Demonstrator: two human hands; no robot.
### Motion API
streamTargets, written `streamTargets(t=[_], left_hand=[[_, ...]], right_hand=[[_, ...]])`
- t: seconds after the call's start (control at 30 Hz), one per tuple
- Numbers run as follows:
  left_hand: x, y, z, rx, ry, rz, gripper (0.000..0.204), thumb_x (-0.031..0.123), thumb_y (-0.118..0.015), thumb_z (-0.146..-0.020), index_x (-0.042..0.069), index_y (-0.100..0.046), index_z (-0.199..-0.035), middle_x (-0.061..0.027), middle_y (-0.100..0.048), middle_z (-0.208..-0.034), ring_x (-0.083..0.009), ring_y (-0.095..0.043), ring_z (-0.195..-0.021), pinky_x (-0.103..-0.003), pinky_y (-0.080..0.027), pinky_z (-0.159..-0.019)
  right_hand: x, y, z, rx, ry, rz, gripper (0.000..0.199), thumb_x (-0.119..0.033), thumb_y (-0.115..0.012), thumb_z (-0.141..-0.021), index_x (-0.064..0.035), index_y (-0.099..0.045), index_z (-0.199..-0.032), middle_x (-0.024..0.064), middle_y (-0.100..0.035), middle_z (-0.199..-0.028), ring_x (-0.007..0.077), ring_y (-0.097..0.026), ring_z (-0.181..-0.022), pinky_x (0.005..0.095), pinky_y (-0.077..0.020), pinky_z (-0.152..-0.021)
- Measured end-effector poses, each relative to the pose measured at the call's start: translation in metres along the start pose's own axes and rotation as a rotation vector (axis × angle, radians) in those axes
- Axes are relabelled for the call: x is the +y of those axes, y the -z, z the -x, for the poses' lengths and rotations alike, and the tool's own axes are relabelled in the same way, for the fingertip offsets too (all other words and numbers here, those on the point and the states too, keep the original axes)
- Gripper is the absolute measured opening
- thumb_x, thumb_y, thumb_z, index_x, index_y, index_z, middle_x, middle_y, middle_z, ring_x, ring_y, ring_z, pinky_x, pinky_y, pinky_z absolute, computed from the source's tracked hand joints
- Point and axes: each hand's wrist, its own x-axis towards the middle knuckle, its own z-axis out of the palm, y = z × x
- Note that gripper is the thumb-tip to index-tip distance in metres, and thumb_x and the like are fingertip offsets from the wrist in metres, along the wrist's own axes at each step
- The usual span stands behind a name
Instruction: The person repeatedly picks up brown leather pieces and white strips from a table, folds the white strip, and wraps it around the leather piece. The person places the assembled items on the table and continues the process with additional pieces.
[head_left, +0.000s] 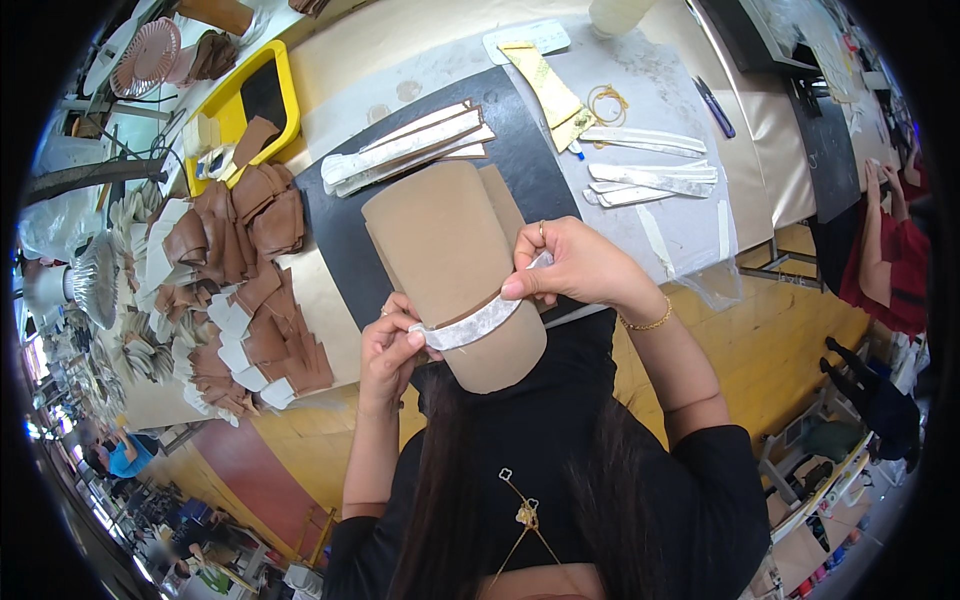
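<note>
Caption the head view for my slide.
Left hand and right hand hold a pale strip across a tan panel, brown pieces piled to the left.

Table [335, 345]: brown pieces [215, 235] (leather, perhaps), yellow tray [291, 100].

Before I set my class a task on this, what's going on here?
A person's two bare hands are holding a narrow, whitish strip with a brown edge across a broad tan form with rounded ends. The left hand pinches one end; the right hand grips near the other. The form overlaps a dark mat, where a bundle of pale and brown strips lies beyond it. Brown, leather-like pieces are heaped to the left.
</note>
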Motion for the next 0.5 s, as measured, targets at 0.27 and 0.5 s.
streamTargets(t=[0.27,0.5], left_hand=[[0.002,-0.004,-0.001,0.017,-0.012,-0.019,0.011,0.007,-0.063,-0.084,-0.004,-0.062,-0.085,-0.0107,-0.047,-0.102,-0.0207,-0.061,-0.079,-0.030,-0.058,-0.063],[0.004,-0.002,0.002,0.054,0.087,0.003,0.010,0.008,-0.065,-0.078,0.000,-0.062,-0.082,-0.0082,-0.054,-0.106,-0.0218,-0.057,-0.105,-0.036,-0.043,-0.096]], right_hand=[[0.034,0.003,-0.002,-0.053,-0.035,-0.430,0.024,-0.020,-0.074,-0.083,-0.0044,-0.058,-0.090,-0.0003,-0.063,-0.070,0.0044,-0.058,-0.054,0.0163,-0.0477,-0.049],[0.040,-0.004,-0.003,0.018,0.075,-0.510,0.025,-0.019,-0.074,-0.083,-0.0067,-0.052,-0.089,-0.0045,-0.054,-0.067,0.0026,-0.049,-0.050,0.0171,-0.0388,-0.043]])
